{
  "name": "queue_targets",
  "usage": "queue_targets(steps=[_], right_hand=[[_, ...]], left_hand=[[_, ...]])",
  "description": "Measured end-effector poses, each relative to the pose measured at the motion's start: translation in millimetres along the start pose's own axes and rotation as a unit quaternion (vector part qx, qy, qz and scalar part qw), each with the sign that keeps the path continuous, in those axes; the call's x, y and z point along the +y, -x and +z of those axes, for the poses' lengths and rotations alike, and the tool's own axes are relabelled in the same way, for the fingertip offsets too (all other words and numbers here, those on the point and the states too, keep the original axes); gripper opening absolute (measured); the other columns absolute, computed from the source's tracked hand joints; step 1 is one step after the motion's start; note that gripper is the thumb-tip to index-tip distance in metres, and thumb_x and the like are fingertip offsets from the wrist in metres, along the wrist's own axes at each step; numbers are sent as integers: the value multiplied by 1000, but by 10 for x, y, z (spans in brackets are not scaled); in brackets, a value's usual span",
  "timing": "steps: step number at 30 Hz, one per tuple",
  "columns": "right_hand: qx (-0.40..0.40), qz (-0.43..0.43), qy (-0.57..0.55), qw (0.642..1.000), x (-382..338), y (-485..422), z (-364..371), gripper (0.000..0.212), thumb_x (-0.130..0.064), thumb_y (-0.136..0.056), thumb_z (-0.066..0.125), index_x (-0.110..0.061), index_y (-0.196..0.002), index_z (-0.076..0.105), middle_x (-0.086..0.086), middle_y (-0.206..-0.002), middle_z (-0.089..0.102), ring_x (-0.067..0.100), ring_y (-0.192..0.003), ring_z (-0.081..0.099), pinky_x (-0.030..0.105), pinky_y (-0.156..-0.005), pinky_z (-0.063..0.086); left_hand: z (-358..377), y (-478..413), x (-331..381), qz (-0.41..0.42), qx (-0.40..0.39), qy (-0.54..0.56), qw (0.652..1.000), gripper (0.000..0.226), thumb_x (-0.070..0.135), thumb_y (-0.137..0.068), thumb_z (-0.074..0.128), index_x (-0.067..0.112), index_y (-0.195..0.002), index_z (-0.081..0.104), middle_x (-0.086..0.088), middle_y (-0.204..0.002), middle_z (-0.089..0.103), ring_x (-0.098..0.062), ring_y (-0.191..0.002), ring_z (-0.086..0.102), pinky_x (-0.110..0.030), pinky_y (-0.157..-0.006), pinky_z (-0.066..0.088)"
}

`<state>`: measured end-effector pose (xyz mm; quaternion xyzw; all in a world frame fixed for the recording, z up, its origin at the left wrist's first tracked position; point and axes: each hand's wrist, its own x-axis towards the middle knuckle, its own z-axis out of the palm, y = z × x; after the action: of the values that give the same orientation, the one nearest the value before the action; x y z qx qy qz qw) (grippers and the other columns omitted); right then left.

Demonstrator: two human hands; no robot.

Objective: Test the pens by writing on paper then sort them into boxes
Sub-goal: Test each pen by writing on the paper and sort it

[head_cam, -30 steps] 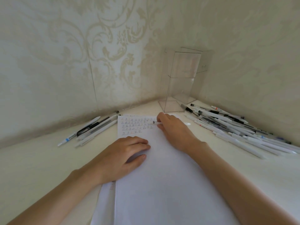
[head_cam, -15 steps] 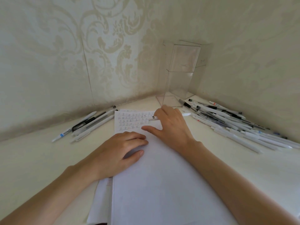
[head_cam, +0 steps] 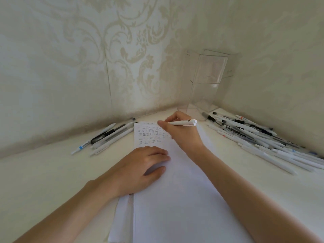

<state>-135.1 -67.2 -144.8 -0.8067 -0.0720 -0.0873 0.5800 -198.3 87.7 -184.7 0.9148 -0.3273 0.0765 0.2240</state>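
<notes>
Pens [head_cam: 254,137] lie heaped in a long pile along the foot of the right wall, well apart from the white sheet [head_cam: 175,199]. A smaller group [head_cam: 107,135] lies side by side near the left wall, just beside the sheet's far left corner.

One white pen [head_cam: 182,122] is gripped in the right hand [head_cam: 182,137]. The fingers curl round the barrel near its tip, above the right end of the written rows. The clicker end points right, toward the corner, and the tip is hidden behind the fingers.

The left hand [head_cam: 140,169] lies palm down on the sheet with its fingers loosely bent, holding nothing. It rests just below the writing [head_cam: 149,135], five short rows of one small repeated character at the sheet's far end. A second sheet [head_cam: 122,216] shows from under the left edge of the first.

Everything rests on a smooth cream tabletop [head_cam: 43,181] that runs into a corner of the room. A tall clear plastic box [head_cam: 205,85] stands upright in that corner, between the two lots of pens. Both walls carry pale wallpaper [head_cam: 122,50] with a scrolled damask pattern, and a vertical seam runs down the left wall.
</notes>
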Motion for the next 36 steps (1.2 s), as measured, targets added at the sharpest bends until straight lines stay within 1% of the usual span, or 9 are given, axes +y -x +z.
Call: queue_targets(steps=[2, 4, 6, 13, 21, 24, 28, 31, 36], right_hand=[[8, 36, 2, 999, 83, -79, 55, 28, -16, -78, 69, -14, -64, 46, -3, -59, 50, 4, -50, 44, 19, -50, 37], [14, 48, 6, 999, 162, -125, 48, 32, -10, -76, 62, -17, -59, 36, 1, -56, 41, 9, -49, 35, 24, -49, 31], [30, 38, 21, 999, 212, -137, 3, 35, -9, -75, 59, -18, -56, 32, 2, -54, 38, 10, -47, 31, 22, -45, 26], [-7, -1, 52, 999, 269, -115, 21, 21, -12, -75, 59, -12, -64, 41, 2, -49, 51, 6, -43, 41, 18, -44, 32], [-13, 0, 73, 997, 262, -118, 42, 20, -12, -77, 58, -11, -69, 40, 7, -57, 46, 7, -45, 38, 24, -47, 31], [-20, -1, 73, 997, 261, -111, 37, 18, -11, -76, 58, -10, -69, 41, 8, -56, 46, 6, -43, 39, 21, -45, 30], [-17, -2, 68, 998, 264, -119, 47, 20, -10, -74, 58, -11, -65, 40, 12, -61, 40, 17, -56, 37, 28, -52, 28], [-17, 2, 66, 998, 260, -112, 37, 19, -10, -75, 57, -11, -66, 40, 10, -59, 43, 9, -47, 38, 24, -47, 30], [-13, 7, 64, 998, 263, -113, 32, 21, -11, -77, 57, -12, -67, 39, 11, -62, 43, 11, -50, 38, 26, -48, 28]], left_hand=[[7, 1, -9, 0, -1, -12, 1000, 49, 48, -88, 30, 27, -126, 55, 11, -134, 47, -2, -122, 37, -21, -105, 26], [13, -1, -16, -5, -1, -31, 1000, 53, 51, -88, 28, 29, -130, 50, 8, -140, 41, -4, -127, 29, -16, -107, 15], [21, -5, -25, -13, -13, -43, 999, 59, 55, -86, 23, 31, -136, 43, 7, -145, 36, -5, -130, 23, -12, -105, 7], [31, -13, -5, -24, -5, -39, 999, 65, 59, -81, 18, 33, -136, 42, 8, -147, 32, -4, -131, 16, -4, -101, -3], [34, -11, -16, -39, -18, -48, 998, 65, 62, -80, 17, 39, -136, 39, 6, -149, 28, -8, -135, 19, -10, -104, 3], [27, -14, -16, -40, -26, -54, 997, 66, 62, -79, 15, 40, -137, 37, 7, -150, 27, -7, -135, 17, -10, -104, 2], [29, -15, -17, -41, -27, -56, 997, 66, 63, -79, 14, 40, -137, 37, 7, -150, 26, -7, -135, 17, -10, -104, 3], [28, -18, -15, -40, -25, -52, 998, 66, 62, -79, 15, 39, -136, 38, 6, -149, 28, -8, -136, 19, -11, -105, 4], [25, -14, -13, -37, -25, -52, 998, 64, 62, -80, 17, 39, -136, 39, 7, -148, 29, -7, -134, 20, -9, -103, 3]])
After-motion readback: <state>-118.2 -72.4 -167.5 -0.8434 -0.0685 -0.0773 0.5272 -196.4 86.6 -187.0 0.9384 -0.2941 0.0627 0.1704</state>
